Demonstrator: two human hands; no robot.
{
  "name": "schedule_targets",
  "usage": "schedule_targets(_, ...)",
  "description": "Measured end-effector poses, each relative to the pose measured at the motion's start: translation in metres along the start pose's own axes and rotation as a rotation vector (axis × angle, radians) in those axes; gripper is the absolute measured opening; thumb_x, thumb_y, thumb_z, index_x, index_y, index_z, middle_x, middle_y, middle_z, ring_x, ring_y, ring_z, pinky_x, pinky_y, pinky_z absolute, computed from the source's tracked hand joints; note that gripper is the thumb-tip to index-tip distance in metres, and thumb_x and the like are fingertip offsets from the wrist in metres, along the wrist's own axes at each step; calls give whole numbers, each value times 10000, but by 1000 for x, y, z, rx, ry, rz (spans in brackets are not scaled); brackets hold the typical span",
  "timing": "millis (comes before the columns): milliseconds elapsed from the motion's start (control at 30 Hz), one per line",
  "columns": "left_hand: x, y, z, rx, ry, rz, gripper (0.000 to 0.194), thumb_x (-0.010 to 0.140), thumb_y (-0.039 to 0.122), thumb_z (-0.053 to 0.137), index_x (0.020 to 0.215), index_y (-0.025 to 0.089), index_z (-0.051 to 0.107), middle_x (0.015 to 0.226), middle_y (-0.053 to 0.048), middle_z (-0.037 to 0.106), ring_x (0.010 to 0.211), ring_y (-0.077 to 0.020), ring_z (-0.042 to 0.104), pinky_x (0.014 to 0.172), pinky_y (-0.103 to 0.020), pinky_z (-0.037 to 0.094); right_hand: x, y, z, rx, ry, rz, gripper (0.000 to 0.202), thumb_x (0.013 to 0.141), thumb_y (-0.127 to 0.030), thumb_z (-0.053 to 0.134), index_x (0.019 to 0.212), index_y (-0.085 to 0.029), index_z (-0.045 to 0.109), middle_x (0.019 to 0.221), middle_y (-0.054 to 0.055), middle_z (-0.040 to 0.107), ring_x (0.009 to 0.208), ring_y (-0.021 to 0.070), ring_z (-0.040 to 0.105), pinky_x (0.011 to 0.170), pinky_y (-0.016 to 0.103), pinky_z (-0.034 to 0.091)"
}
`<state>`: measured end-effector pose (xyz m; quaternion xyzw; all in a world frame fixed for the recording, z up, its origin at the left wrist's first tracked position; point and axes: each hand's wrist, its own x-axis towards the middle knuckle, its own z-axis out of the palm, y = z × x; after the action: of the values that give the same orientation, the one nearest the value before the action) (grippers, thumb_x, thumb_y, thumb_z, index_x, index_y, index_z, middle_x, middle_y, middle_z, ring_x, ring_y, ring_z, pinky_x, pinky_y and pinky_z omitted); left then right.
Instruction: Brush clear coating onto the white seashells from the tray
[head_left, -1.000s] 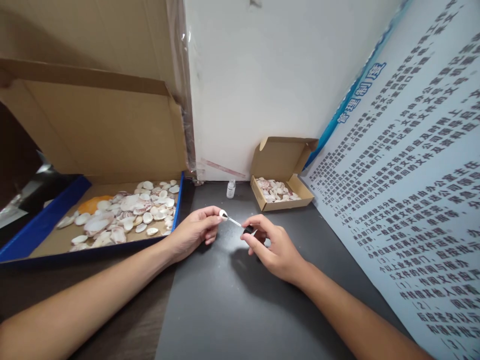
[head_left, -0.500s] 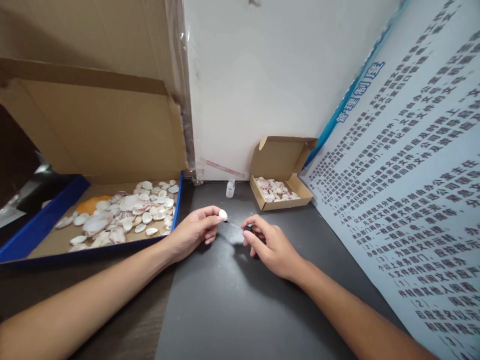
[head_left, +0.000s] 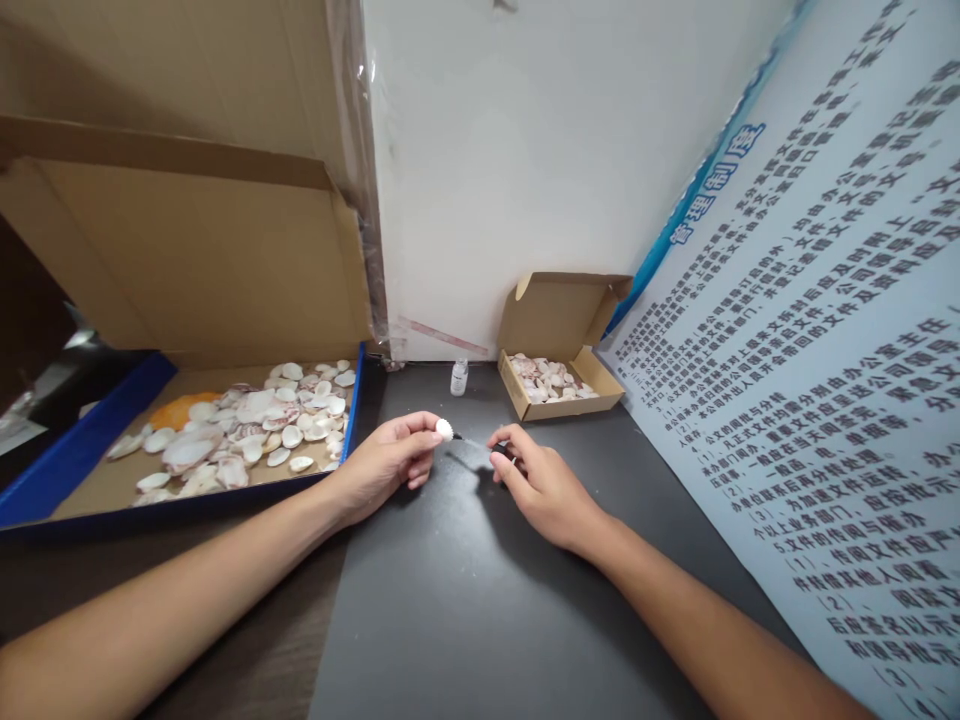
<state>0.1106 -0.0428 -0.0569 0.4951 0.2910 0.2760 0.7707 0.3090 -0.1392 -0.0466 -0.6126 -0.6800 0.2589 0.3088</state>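
A small white ribbed seashell (head_left: 444,430) is pinched between the thumb and index finger of my left hand (head_left: 390,458). My right hand (head_left: 541,488) grips a thin brush (head_left: 458,437) by its dark handle, which the fingers mostly cover. The brush has a pale, slender stem and a black tip pointing left. That tip is right at the shell's edge; whether it touches cannot be made out. Both hands hover over the dark grey mat (head_left: 442,620). Behind them stands a little clear bottle (head_left: 459,378) with a white label.
On the left, an open blue-edged cardboard box (head_left: 358,400) holds many shells and one orange piece (head_left: 184,410). A smaller open carton (head_left: 562,408) with shells stands back right. A white panel (head_left: 525,150) closes off the back; a printed board (head_left: 787,350) leans along the right.
The brush tip has shifted slightly up and to the right, from under the shell to beside its right edge. My right hand has moved a little with it; my left hand has barely moved.
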Motion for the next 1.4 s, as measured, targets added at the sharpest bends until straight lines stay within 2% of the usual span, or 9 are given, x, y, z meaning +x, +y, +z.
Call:
schedule_targets(133,0,-1,0,-2,-7,-1,208,772,301,699,832,157,561,512,85,359,441,-48,300,429,-172,286,-1,-1,-1,129,-10,-61,153,984,-307,406,1092,-224,475,811,2,645,606,122,545,593,245,391)
schedule_targets(300,0,-1,0,-10,-3,6,213,765,301,705,835,157,565,520,83,367,440,-47,306,426,-171,287,-1,-2,0,33,-12,-26,129,963,-309,445,1023,-217,513,735,-9,604,612,134,533,585,246,384)
schedule_targets(433,0,0,1,-4,-7,-3,206,770,297,698,829,159,558,516,84,366,438,-46,303,428,-168,286,-2,-3,1,125,-6,-61,143,959,-311,460,1060,-215,491,782,-4,607,564,108,514,562,232,390)
schedule_targets(700,-1,1,1,-8,-2,1,220,758,302,708,817,158,552,516,84,367,436,-47,302,428,-171,283,-3,-5,0,163,-34,-74,139,950,-308,479,1054,-216,480,776,-8,610,548,101,513,546,222,396)
schedule_targets(867,-1,1,2,-8,5,-1,216,757,299,709,821,155,562,519,81,375,434,-46,300,427,-174,279,-3,-3,0,58,-6,-45,114,942,-304,489,1010,-216,516,737,-11,603,582,118,525,557,226,389)
schedule_targets(1000,-2,2,3,-11,-2,-1,211,759,297,707,807,156,557,510,84,362,435,-47,300,431,-173,280,-3,-4,0,122,-25,-79,149,947,-317,486,1059,-219,492,792,0,634,560,108,531,558,230,405)
schedule_targets(1133,-2,2,3,-14,9,-4,216,750,298,712,819,155,564,514,85,369,430,-47,304,425,-173,274,-3,-6,0,51,-24,-33,108,929,-304,511,994,-217,518,702,-18,605,556,118,530,540,228,390)
schedule_targets(1300,-1,2,2,-17,5,-1,218,753,298,711,811,156,557,510,85,367,433,-46,303,429,-171,280,-4,-6,-1,114,-38,-65,135,930,-301,512,1039,-226,490,797,-7,634,538,103,545,541,222,396)
schedule_targets(1400,-1,2,2,-18,11,-3,216,751,294,712,819,156,559,511,85,366,435,-46,305,430,-170,277,-4,-6,-1,41,-17,-42,88,921,-292,522,975,-222,519,678,-29,596,530,113,523,524,222,369)
